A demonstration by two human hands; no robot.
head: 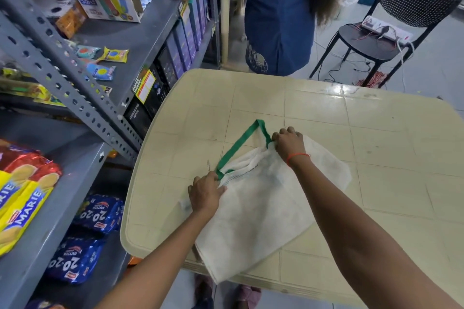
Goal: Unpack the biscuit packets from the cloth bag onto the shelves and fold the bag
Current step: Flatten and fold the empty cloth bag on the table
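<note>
A white cloth bag (pixel 261 211) with a green handle (pixel 241 144) lies flat on the cream plastic table (pixel 351 120), one lower corner hanging over the near edge. My left hand (pixel 206 193) grips the bag's mouth at its left corner, beside the handle's base. My right hand (pixel 288 143) pinches the mouth at the other handle end. Yellow Marie biscuit packets (pixel 22 206) and red packets (pixel 27 163) lie on a grey shelf at the left. Blue 20-20 butter biscuit packets (pixel 100 213) sit on the shelf below.
The grey metal rack (pixel 75 88) stands close to the table's left side, holding small sachets, cartons and dark boxes. A person in blue (pixel 278 15) stands beyond the table. A black chair (pixel 391 32) with a power strip and cables is at the far right.
</note>
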